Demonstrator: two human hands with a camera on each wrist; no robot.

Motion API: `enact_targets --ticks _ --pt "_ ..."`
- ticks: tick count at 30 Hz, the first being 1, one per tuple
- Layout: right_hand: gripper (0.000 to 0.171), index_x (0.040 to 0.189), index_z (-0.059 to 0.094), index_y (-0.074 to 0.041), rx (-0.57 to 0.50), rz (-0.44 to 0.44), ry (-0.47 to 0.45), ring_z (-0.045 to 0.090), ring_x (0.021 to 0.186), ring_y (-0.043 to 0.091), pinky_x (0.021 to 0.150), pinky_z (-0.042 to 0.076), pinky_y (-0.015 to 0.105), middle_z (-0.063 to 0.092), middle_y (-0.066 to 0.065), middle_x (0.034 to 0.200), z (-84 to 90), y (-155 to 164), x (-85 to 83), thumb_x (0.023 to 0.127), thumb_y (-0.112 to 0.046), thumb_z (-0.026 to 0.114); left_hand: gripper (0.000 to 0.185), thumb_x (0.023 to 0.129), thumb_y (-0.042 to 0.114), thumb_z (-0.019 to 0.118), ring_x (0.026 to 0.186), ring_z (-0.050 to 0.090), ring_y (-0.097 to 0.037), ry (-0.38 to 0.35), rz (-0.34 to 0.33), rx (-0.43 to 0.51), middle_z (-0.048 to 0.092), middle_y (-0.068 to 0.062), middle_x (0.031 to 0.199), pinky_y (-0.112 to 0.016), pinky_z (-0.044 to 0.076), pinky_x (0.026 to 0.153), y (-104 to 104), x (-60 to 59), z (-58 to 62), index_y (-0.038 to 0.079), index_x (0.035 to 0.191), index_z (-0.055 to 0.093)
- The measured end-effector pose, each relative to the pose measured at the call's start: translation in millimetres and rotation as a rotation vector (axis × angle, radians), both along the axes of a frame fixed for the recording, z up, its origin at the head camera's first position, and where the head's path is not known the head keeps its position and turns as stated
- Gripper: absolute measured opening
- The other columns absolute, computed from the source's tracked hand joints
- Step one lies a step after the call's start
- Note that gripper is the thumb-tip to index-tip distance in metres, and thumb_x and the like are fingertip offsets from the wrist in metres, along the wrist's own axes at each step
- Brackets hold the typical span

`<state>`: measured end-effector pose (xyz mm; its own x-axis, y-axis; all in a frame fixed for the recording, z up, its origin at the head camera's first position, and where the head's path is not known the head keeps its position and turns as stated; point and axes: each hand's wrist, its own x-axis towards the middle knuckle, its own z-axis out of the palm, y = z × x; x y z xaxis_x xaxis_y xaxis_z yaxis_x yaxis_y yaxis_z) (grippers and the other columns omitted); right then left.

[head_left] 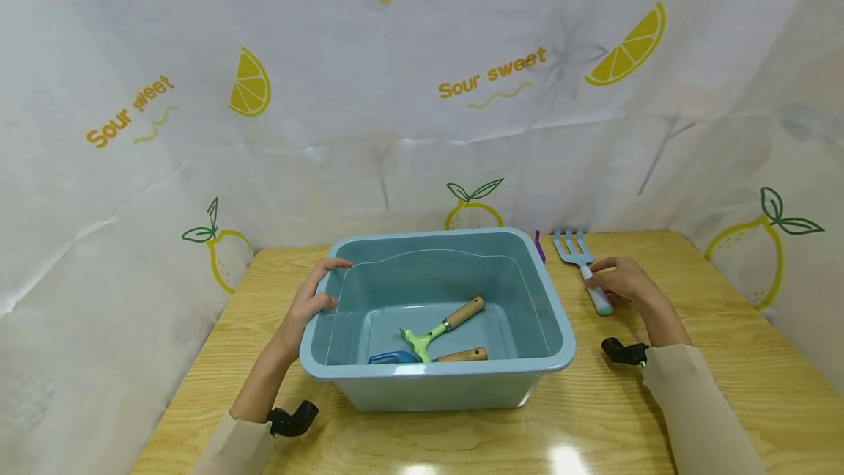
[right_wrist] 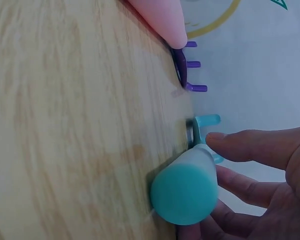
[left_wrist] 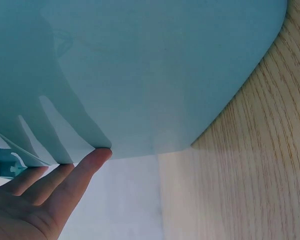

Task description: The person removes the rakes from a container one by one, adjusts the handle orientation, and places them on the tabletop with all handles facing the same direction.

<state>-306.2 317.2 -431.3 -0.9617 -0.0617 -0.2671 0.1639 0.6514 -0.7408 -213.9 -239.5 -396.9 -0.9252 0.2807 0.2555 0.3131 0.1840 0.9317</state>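
Observation:
A blue plastic tub (head_left: 438,388) stands on the wooden table. My left hand (head_left: 310,306) grips its left rim, with fingertips over the edge and other fingers against the outer wall in the left wrist view. Right of the tub lies a light blue hand fork (head_left: 571,251) with a white handle and turquoise end cap (right_wrist: 184,194). My right hand (head_left: 623,281) holds that handle, thumb on its neck and fingers along its side. Inside the tub are a green tool with a wooden handle (head_left: 464,312), another wooden handle (head_left: 463,355) and a blue tool head (head_left: 393,358).
A purple-pronged tool (right_wrist: 182,70) with a pink handle (right_wrist: 162,20) lies between the tub and the hand fork, mostly hidden behind the tub in the head view. A white curtain (head_left: 369,94) with lemon prints hangs behind the table (head_left: 264,387).

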Motion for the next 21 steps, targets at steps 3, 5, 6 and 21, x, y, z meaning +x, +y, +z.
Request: enact_targets --ticks 3,5,6,21 --pt "0.066 0.148 0.039 0.015 -0.01 0.006 0.001 0.058 0.116 0.041 0.084 0.055 0.034 0.037 0.04 0.148 1.3 0.5 1.6 0.1 -0.023 0.062 0.061 0.084 0.012 0.041 0.133 0.039 -0.055 0.0 -0.001 0.001 0.025 -0.023 0.161 -0.059 0.053 0.087 0.4 0.0 0.3 0.006 0.145 0.041" --pt "0.066 0.148 0.037 0.016 -0.022 0.008 0.0 0.056 0.121 0.045 0.084 0.055 0.035 0.036 0.041 0.149 2.5 0.4 2.8 0.101 -0.023 0.06 0.061 0.084 0.012 0.041 0.133 0.04 -0.055 -0.003 -0.003 0.004 0.025 -0.024 0.16 -0.06 0.053 0.087 0.6 0.0 0.5 0.006 0.145 0.041" --pt "0.066 0.149 0.036 0.016 -0.026 0.009 -0.001 0.055 0.123 0.047 0.084 0.056 0.035 0.036 0.041 0.15 3.6 0.2 3.6 0.101 -0.023 0.06 0.061 0.084 0.011 0.041 0.132 0.04 -0.056 -0.004 -0.004 0.006 0.025 -0.024 0.16 -0.061 0.053 0.087 0.8 -0.1 0.6 0.006 0.145 0.041" --pt "0.062 0.149 0.041 0.011 0.016 0.01 0.149 0.054 0.127 0.053 0.102 0.052 0.056 0.043 0.041 0.149 31.0 -11.0 10.7 0.105 -0.03 0.055 0.062 0.084 0.011 0.041 0.133 0.04 -0.057 -0.005 0.001 0.009 0.025 -0.024 0.161 -0.063 0.053 0.088 0.4 -0.2 -0.2 0.006 0.145 0.041"
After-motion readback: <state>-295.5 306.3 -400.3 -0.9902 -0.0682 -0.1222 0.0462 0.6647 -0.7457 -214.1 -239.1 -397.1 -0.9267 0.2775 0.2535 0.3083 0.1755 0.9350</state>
